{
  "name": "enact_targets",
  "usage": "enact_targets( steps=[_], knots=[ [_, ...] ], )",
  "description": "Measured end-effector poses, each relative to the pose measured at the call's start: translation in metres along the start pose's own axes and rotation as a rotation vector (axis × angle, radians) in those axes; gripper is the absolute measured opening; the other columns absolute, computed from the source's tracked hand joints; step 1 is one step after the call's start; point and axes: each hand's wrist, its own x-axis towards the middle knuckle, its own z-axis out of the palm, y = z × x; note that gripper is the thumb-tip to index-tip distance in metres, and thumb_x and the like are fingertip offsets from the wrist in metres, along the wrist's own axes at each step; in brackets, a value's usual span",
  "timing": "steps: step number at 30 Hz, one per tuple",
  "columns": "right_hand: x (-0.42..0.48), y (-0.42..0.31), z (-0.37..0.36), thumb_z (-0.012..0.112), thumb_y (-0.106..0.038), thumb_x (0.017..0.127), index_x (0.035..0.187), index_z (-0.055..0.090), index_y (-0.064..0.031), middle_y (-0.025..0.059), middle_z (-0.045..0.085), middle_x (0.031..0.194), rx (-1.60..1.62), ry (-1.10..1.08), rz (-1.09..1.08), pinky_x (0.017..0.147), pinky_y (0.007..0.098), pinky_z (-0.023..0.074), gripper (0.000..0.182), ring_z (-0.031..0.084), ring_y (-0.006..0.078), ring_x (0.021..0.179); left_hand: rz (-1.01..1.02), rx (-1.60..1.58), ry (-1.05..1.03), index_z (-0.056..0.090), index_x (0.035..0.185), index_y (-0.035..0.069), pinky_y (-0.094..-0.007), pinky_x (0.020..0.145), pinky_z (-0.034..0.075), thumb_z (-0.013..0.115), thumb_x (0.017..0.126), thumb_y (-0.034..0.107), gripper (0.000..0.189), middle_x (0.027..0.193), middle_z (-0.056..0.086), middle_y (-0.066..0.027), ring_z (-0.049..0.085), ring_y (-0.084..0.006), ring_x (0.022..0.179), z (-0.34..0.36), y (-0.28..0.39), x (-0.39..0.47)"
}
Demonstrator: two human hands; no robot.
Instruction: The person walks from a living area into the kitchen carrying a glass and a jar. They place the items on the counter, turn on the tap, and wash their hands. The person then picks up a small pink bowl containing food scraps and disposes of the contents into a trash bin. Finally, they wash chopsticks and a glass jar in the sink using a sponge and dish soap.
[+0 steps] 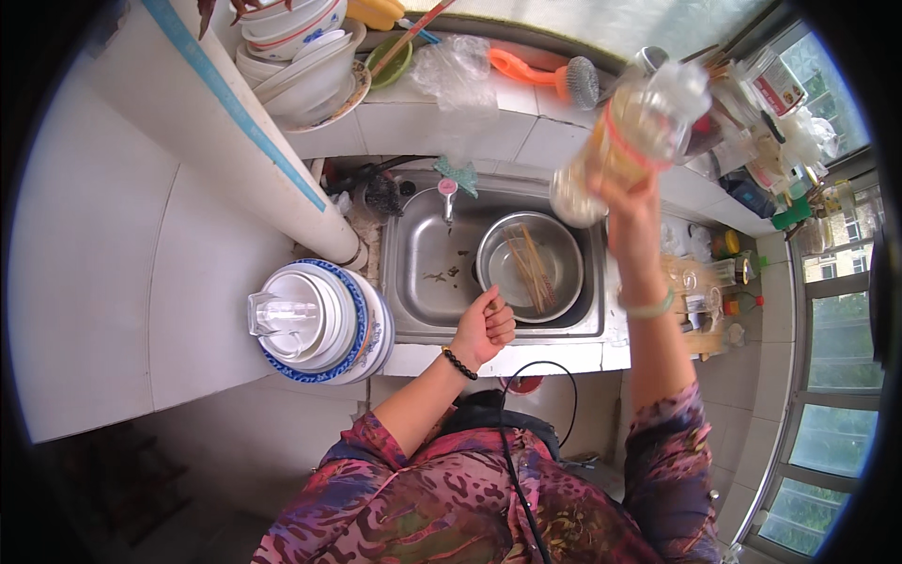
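My right hand point(631, 211) is raised over the right end of the sink, gripping a clear plastic bottle point(638, 134) with a red band; motion blurs it. Below and to its left, a round steel basin point(493, 236) sits inside the stainless steel sink point(423, 296). Several wooden chopsticks point(533, 271) lie in that basin. Close to the basin's near left rim, my left hand point(485, 328) is curled into a loose fist, and no object shows in it. A small tap point(448, 197) stands at the sink's back edge, and dark food scraps point(442, 273) lie on the sink floor.
Stacked plates and bowls point(317, 317) stand left of the sink, beside a thick white pipe point(282, 155). On the back ledge are more bowls point(303, 77), a green bowl point(390, 62), a plastic bag point(458, 70) and an orange-handled scourer point(557, 76). Jars and bottles point(733, 271) crowd the right side.
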Motion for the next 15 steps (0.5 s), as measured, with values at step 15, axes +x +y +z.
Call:
enact_targets(
  steps=[15],
  knots=[
    [0.139, 0.075, 0.040, 0.072, -0.006, 0.070, 0.112, 0.043, -0.0035, 0.0071, 0.056, 0.101, 0.158, -0.061, -0.191, 0.081, 0.0291, 0.0452, 0.051, 0.056, 0.0168, 0.092, 0.027, -0.167, -0.103, 0.035, 0.059, 0.013, -0.0213, 0.035, 0.018, 0.041, 0.093, 0.029, 0.038, 0.048, 0.026, 0.0037, 0.022, -0.0065, 0.037, -0.026, 0.003, -0.042]
  ],
)
